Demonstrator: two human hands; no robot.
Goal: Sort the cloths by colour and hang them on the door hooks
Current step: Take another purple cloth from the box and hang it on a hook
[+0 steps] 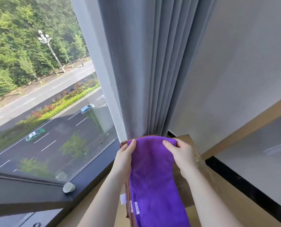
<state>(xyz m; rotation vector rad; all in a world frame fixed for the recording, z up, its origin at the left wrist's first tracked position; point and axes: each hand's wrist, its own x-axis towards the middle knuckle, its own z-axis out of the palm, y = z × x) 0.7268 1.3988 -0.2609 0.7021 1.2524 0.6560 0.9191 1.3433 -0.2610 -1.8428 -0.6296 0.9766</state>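
Pinching the far edge of the purple cloth (154,177), left hand (125,153) and right hand (177,154) hold it over brown cloths (128,192) near the curtain (146,79); sorting looks barely begun, nothing hung, hooks not visible.

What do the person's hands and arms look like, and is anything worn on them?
The left hand and right hand are bare: no gloves, rings, watch or bracelet show. Both forearms are uncovered, with no sleeve in view. The visible nails look short and unpainted.
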